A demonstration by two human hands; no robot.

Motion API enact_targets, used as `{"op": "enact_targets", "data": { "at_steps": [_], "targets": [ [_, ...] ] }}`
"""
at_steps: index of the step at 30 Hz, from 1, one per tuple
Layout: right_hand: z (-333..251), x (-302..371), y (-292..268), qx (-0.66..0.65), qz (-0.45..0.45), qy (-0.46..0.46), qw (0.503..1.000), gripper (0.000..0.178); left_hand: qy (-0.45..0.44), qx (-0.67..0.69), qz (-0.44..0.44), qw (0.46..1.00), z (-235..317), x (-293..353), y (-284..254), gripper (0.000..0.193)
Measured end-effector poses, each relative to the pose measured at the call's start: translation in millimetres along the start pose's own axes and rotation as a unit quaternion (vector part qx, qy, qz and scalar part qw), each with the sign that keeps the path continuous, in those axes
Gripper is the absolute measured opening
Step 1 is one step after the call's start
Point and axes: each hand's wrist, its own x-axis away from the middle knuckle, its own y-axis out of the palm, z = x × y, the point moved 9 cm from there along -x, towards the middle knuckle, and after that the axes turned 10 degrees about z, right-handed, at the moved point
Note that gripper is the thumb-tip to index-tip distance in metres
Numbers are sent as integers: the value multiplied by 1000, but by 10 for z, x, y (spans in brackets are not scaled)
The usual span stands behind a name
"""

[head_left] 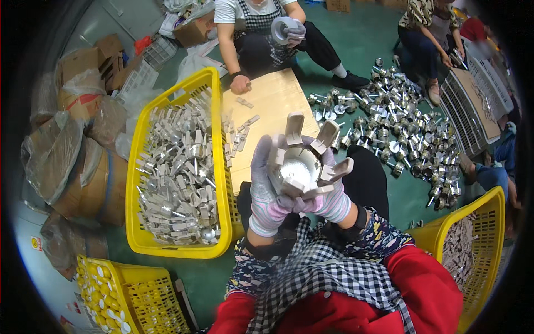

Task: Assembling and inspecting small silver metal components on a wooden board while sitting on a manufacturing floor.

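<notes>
Both gloved hands, left [266, 192] and right [332, 195], clasp one four-pronged metal fitting [305, 161].

Knit cloth gloves [267, 195]; matt grey part [303, 161], probably cast metal; glossy plastic basket [133, 167].

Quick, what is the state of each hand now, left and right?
Left hand: closed around the left side of the round metal part with flat tabs.
Right hand: closed on the same part, gripping its right side.
</notes>
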Motion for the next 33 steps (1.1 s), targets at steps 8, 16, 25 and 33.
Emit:
{"op": "enact_targets", "data": {
  "at_steps": [8,16,25,33],
  "targets": [
    [295,170,-91,68,23,67,995,113,-84,59,-7,995,-195,3,-98,97],
    [247,192,78,-362,126,190,904,48,-73,146,52,985,-336,59,-137,83],
    [741,403,171,-548,155,367,735,55,-168,197,78,963,-567,124,-172,83],
    [848,425,10,-419,154,361,819,53,-142,188,91,968,-611,111,-183,80]
  ]
}}
